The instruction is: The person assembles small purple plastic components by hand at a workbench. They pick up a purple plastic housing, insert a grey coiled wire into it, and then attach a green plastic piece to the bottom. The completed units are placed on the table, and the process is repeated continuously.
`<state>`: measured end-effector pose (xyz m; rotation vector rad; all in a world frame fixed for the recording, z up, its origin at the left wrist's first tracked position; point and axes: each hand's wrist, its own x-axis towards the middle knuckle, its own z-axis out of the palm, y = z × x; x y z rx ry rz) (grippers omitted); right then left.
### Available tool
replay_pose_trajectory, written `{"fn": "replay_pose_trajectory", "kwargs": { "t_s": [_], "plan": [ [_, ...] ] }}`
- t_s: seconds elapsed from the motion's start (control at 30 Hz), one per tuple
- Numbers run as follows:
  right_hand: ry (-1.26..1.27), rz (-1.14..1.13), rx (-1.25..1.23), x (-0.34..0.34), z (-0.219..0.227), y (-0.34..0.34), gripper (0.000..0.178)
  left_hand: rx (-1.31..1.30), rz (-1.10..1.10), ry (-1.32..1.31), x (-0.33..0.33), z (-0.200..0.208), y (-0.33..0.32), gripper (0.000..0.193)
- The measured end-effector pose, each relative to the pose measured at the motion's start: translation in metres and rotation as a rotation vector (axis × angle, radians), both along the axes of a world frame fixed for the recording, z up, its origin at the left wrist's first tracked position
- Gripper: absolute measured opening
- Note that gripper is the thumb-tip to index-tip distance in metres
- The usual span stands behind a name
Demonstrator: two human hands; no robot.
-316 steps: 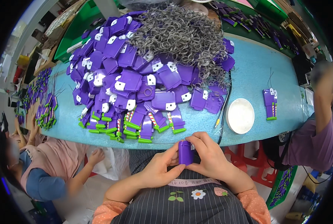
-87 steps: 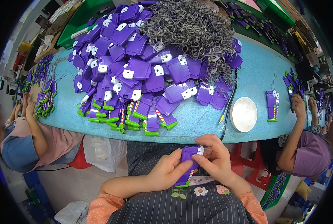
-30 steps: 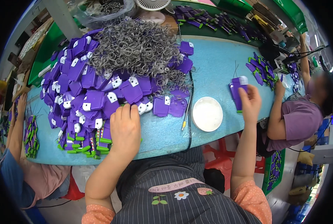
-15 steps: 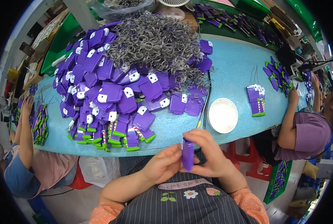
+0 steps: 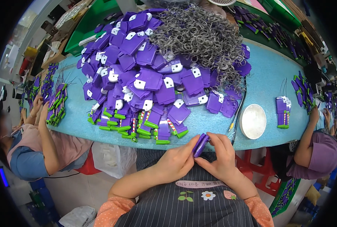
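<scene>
My two hands meet in front of the table's near edge, over my striped apron. Between them is a purple plastic casing, held edge-on and tilted. My left hand grips its left side with thumb and fingers. On the other side, my right hand pinches it, fingers at the upper end and thumb at the lower. Just beyond lies a big heap of purple casings with white tops. Some near ones have bright green ends and red-striped strips. A tangle of grey wire rings covers the heap's far right part.
A round white bowl stands right of my hands on the blue table. A cable runs beside it. Farther right is a small stack of purple pieces. Co-workers sit at left and right. A white bag hangs below the left edge.
The view has swung left, so the table's things sit farther right. The casing has gone from nearly upright to slanted, and my left fingers have closed further around it.
</scene>
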<state>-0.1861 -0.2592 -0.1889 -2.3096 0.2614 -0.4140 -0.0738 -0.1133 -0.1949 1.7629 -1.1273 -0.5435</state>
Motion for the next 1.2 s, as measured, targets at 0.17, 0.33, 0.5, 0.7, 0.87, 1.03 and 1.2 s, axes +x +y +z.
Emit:
{"fn": "replay_pose_trajectory", "kwargs": {
  "t_s": [0.17, 0.33, 0.5, 0.7, 0.87, 1.03, 1.2],
  "plan": [
    [0.045, -0.063, -0.229, 0.011, 0.004, -0.009, 0.073, -0.274, 0.345, 0.826, 0.011, 0.004, 0.024, 0.025],
    [0.029, 0.074, -0.377, 0.046, -0.004, 0.008, 0.056, -0.381, 0.499, 0.834, 0.014, 0.004, 0.032, 0.028],
    [-0.106, 0.169, -0.398, 0.053, -0.014, 0.007, 0.033, -0.4, 0.521, 0.878, 0.013, -0.016, 0.028, 0.032],
    [-0.081, -0.113, 1.009, -0.013, 0.027, -0.032, 0.014, -0.361, 0.358, 0.956, 0.005, -0.02, 0.015, 0.033],
    [0.236, -0.106, 1.21, -0.022, 0.014, 0.006, 0.015, -0.589, 0.243, 1.108, -0.014, 0.001, -0.015, 0.036],
    [0.361, 0.235, 0.982, -0.024, 0.006, -0.003, 0.023, -0.464, 0.204, 1.254, -0.011, 0.004, -0.001, 0.035],
    [0.225, 0.019, 1.14, 0.013, 0.005, -0.042, 0.042, 0.035, -0.165, 1.348, -0.015, 0.01, 0.02, 0.036]
  ]
}}
